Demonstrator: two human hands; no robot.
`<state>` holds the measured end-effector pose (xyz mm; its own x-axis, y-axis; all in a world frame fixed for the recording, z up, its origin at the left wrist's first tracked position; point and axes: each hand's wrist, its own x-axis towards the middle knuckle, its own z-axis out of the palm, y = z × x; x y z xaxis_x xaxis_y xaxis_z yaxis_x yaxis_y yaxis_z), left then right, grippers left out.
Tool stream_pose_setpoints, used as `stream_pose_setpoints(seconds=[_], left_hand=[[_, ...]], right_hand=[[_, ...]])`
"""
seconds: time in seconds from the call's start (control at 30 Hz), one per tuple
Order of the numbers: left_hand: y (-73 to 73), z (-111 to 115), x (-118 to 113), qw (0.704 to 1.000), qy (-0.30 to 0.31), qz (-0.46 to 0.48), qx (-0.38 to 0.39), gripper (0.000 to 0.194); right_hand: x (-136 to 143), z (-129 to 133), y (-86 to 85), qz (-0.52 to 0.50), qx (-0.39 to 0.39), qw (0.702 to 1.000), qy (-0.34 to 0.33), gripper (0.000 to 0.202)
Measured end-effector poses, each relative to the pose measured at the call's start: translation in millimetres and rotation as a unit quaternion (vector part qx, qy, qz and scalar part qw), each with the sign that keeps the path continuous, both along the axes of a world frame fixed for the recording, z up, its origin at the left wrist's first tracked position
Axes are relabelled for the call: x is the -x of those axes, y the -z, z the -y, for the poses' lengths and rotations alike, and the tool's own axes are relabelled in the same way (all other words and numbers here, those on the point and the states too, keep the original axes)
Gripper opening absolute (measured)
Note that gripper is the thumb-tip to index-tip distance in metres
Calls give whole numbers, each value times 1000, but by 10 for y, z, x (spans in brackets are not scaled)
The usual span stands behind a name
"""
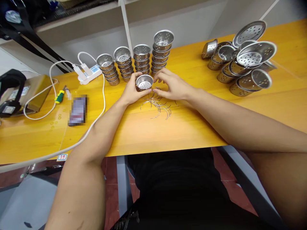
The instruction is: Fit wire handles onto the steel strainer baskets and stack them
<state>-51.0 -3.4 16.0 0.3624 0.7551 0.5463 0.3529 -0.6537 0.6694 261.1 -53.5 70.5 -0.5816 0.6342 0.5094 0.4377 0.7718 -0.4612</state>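
My left hand point(130, 91) is closed around the side of a small perforated metal cup point(144, 82), thumb at its near side, mouth facing up. Close to the cup's right side is my right hand point(171, 83), its fingers bent and the thumb apart from them. Whether a thin wire lies against its fingertips is too small to make out. Below both hands, a loose pile of curved metal wires point(158, 103) spreads over the yellow table point(148, 134). Behind the hands stand stacks of similar cups, among them a tall stack point(163, 48) and a shorter stack point(122, 62).
More perforated cups point(249, 64) lie jumbled at the right. To the left are a white power strip point(90, 75) with a cable, a phone point(78, 110), a green and yellow screwdriver point(59, 96) and a cardboard box point(39, 92). The cable crosses my left forearm.
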Motion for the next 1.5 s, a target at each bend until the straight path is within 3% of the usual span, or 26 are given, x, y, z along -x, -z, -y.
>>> stream_pose_setpoints(seconds=[0.17, 0.27, 0.47, 0.6, 0.67, 0.73, 0.87, 0.97, 1.07, 1.3, 1.5], left_hand=[[-74, 54, -51, 998, 61, 27, 14, 117], [-175, 140, -78, 996, 85, 20, 34, 119], [-373, 372, -128, 989, 101, -20, 104, 121], [-399, 409, -125, 986, 112, -35, 116, 133], [-393, 393, -101, 986, 113, -36, 114, 128], [-386, 377, -74, 986, 111, -30, 118, 116], [-373, 390, -66, 989, 78, -25, 121, 98], [-349, 409, -105, 991, 62, -41, 108, 81], [-314, 407, -134, 992, 66, -44, 102, 63], [-256, 392, -129, 991, 66, -56, 104, 48], [-232, 369, -126, 990, 70, -64, 108, 49]], right_hand=[[108, 154, -166, 14, -64, 998, -12, 67], [150, 168, -171, 47, -88, 993, -56, 44], [128, 149, -149, 98, -69, 986, -111, 25], [59, 118, -289, 123, -14, 982, -146, 24], [9, 95, -442, 101, 10, 984, -144, 29], [-37, 80, -660, 54, 11, 993, -103, 33], [3, 84, -1223, -10, -55, 998, 23, 13], [216, 54, -1601, 86, -84, 987, 110, 34], [494, -74, -1799, 196, -89, 966, 144, 41], [809, -484, -1725, 249, -73, 955, 147, 35], [840, -527, -1647, 270, -59, 948, 156, 42]])
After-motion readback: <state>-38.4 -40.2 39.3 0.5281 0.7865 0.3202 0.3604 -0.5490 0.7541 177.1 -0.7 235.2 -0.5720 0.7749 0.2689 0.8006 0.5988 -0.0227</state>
